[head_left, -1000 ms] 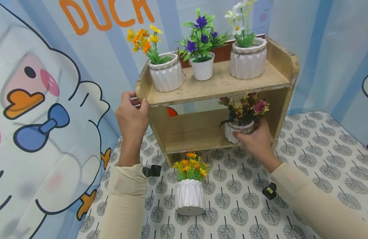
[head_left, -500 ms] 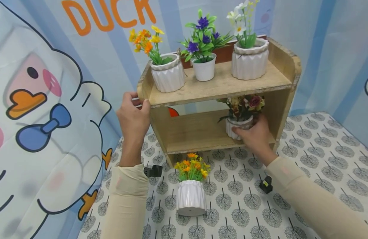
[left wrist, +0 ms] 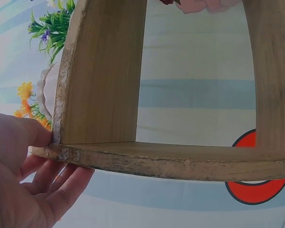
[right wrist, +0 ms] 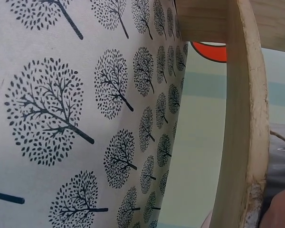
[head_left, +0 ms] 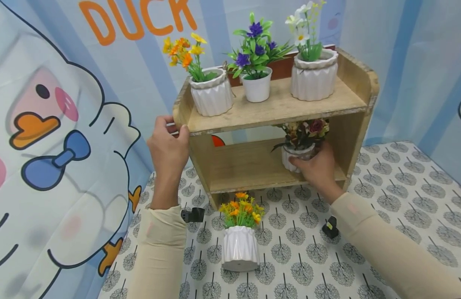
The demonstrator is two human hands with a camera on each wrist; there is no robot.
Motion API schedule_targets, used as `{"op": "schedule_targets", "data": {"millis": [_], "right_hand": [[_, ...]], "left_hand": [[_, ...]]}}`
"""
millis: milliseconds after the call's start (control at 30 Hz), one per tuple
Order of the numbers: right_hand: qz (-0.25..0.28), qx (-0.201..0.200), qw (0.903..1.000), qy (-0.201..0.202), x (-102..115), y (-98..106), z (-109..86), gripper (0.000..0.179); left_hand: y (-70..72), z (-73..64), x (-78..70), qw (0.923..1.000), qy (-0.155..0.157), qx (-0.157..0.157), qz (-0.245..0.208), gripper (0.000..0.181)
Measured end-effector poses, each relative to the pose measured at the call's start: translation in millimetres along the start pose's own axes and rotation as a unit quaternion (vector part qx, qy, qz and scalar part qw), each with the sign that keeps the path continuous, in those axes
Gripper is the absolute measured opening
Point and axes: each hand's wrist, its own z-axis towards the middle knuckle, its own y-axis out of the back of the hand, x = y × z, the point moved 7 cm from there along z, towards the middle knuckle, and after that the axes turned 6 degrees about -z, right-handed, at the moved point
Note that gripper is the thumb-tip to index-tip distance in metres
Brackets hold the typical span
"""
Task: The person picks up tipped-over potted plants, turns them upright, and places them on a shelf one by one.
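Note:
My left hand [head_left: 168, 149] grips the upper left corner of a two-tier wooden shelf [head_left: 237, 164]; in the left wrist view its fingers [left wrist: 69, 190] curl under the side board. With my right hand [head_left: 320, 168] I hold a white fluted pot [head_left: 290, 161] of dusky roses [head_left: 315, 126] at the right of the lower tier, thumb on its front. The upper board overlaps the tops of the roses. At the right wrist view's edge, part of that hand [right wrist: 282, 211] and the twine-tied pot [right wrist: 284, 154] show behind the board.
On the top tier stand an orange-flower pot [head_left: 211, 97], a purple-flower pot [head_left: 257, 88] and a white-flower pot [head_left: 314, 79]. Before the shelf, another white pot [head_left: 239, 249] with orange flowers lies tipped on the tree-print cloth [head_left: 286, 274]. Duck-print curtains [head_left: 103, 166] hang behind.
My right hand has pushed the rose pot slightly back and leftward, deeper into the lower tier. The left hand keeps its hold on the shelf corner; the view has shifted a little.

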Motion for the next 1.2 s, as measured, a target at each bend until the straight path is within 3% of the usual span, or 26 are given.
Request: {"op": "schedule_targets", "data": {"millis": [667, 900, 1200], "right_hand": [[0.006, 0.024, 0.9990, 0.037, 11, -1, 3.9, 0.100], [-0.012, 0.038, 0.9989, 0.023, 9, 0, 1.8, 0.097], [-0.024, 0.028, 0.9993, 0.009, 6, 5, -1.5, 0.090]], "left_hand": [[0.5, 0.0, -0.7, 0.9999, -0.009, -0.006, -0.002, 0.032], [-1.9, -0.1, 1.1, 1.0000, -0.005, -0.003, 0.000, 0.032], [-1.2, -0.7, -0.2, 1.0000, -0.002, -0.005, 0.000, 0.033]]}}
